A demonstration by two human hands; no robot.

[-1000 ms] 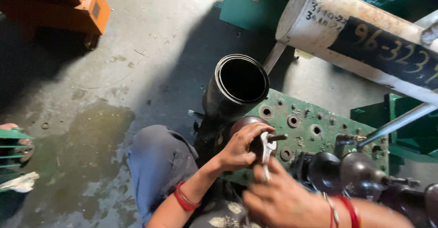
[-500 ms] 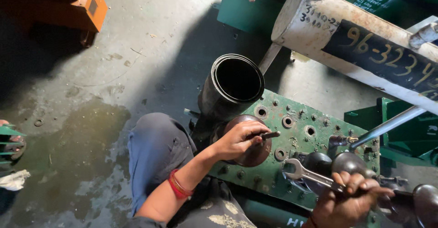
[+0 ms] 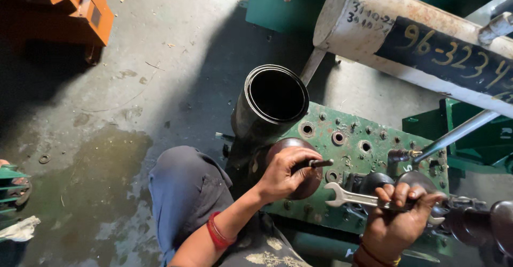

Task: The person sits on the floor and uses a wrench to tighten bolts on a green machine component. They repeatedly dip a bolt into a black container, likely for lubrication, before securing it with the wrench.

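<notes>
The open-ended spanner (image 3: 357, 197) lay clamped in your right hand (image 3: 398, 219), over the green engine block (image 3: 368, 139). Your left hand (image 3: 286, 173) was closed on a dark bolt (image 3: 315, 163) against the round brown disc (image 3: 307, 184). Upper right, a cream cylinder (image 3: 374, 16) bore a black band with yellow handwriting. Half a second earlier the spanner sat slightly farther right.

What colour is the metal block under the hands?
Green, chipped and grimy, metal block; seen best in the head view.

One spanner (image 3: 368, 198), one black cylinder sleeve (image 3: 270, 104), two hands (image 3: 286, 173).
</notes>
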